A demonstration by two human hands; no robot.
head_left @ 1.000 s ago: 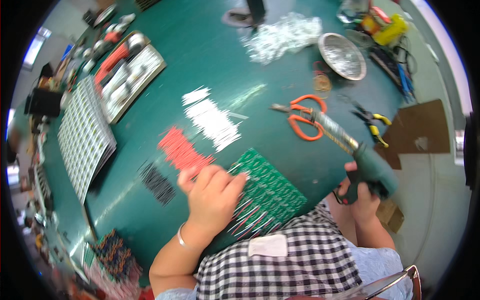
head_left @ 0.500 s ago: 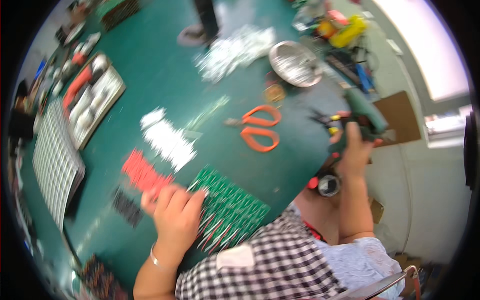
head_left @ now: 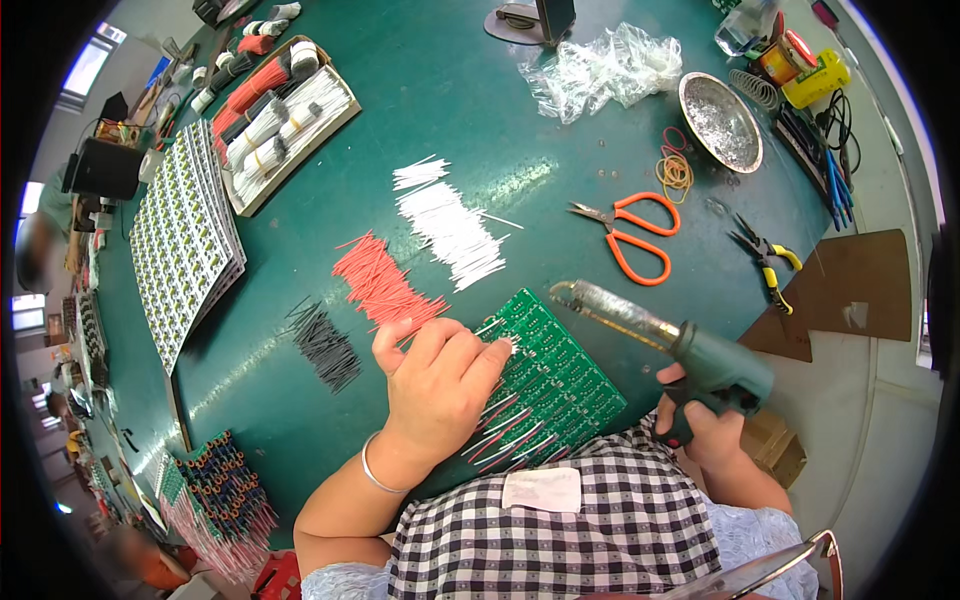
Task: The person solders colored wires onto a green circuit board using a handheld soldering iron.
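Note:
My left hand (head_left: 445, 385) is closed over the left edge of a green circuit board (head_left: 575, 375), fingertips pinched together. A small whitish bit shows at the fingertips; what they hold is mostly hidden. Red, white and dark wires (head_left: 515, 435) stick out from the board's near side. My right hand (head_left: 705, 430) grips a green soldering gun (head_left: 725, 365) by its handle. Its metal barrel points left, and the tip is just above the board's far corner. Left of the board lie piles of red wires (head_left: 380, 280), white wires (head_left: 450, 235) and black wires (head_left: 325, 345).
Orange-handled scissors (head_left: 640, 235) and yellow-handled pliers (head_left: 768, 262) lie beyond the gun, near a metal bowl (head_left: 720, 122) and crumpled clear plastic (head_left: 610, 70). At left are a box of wire bundles (head_left: 290, 130), stacked board panels (head_left: 185, 235) and finished-looking wired boards (head_left: 215, 485).
My right hand has brought the soldering gun leftward from the table's right edge to the board. My left hand stays at the board. The whole view has shifted.

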